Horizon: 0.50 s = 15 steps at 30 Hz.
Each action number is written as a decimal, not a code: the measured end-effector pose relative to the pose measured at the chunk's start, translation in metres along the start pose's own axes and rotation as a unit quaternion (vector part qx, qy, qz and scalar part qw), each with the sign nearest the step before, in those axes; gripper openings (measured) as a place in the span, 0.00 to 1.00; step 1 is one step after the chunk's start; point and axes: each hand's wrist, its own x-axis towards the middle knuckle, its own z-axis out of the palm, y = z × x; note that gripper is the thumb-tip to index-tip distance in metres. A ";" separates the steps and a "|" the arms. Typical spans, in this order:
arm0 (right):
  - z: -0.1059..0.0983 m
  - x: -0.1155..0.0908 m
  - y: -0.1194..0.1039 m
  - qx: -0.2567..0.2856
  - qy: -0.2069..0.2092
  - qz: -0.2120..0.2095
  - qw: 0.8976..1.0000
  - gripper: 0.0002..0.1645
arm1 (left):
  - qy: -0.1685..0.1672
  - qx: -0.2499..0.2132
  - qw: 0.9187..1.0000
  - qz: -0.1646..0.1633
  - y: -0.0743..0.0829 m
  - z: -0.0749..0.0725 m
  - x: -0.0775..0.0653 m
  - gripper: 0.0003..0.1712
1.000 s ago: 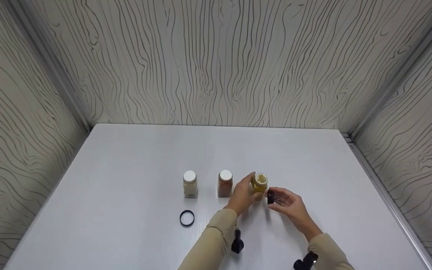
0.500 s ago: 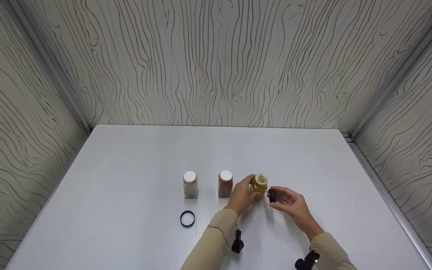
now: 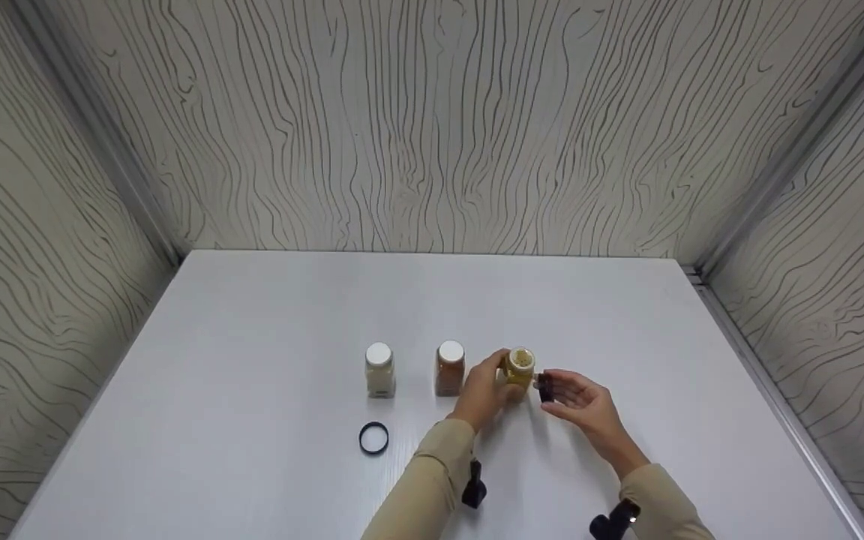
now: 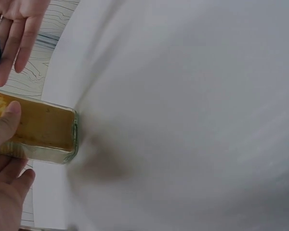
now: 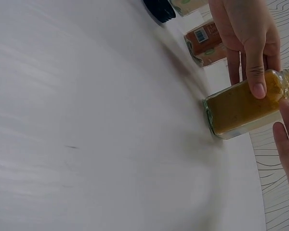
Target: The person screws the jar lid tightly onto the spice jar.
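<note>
My left hand [image 3: 481, 391] grips a square glass spice jar [image 3: 520, 376] of yellow-brown powder, thumb on one side and fingers round the other. The jar stands upright and uncapped, its pale rim and some powder showing at the mouth. Just right of it, my right hand [image 3: 588, 410] pinches a black screw lid [image 3: 546, 388] on edge between thumb and fingers. In the left wrist view the jar [image 4: 48, 126] has its base at the tabletop. The right wrist view shows the left thumb pressed flat against the jar [image 5: 238, 110]; the lid is mostly cut off there.
Left of my left hand stands a white-topped jar of orange-red powder [image 3: 450, 369], and further left a white-topped jar of pale powder [image 3: 379, 371]. Another black lid [image 3: 373, 452] lies in front of them on the white table [image 3: 237, 390]. Wood-patterned walls [image 3: 432, 127] enclose the table.
My right hand has shifted slightly right, away from the jar, and the lid has turned a little in its fingers. My left hand and the jar have barely moved.
</note>
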 end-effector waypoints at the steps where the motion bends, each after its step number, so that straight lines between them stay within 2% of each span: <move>1: 0.000 0.000 0.000 0.000 0.001 0.000 1.000 0.34 | 0.000 -0.002 1.000 -0.002 0.000 0.000 0.000 0.31; 15: 0.000 0.003 -0.004 -0.038 0.032 0.023 0.999 0.34 | -0.006 -0.008 1.000 -0.016 0.001 0.000 0.001 0.31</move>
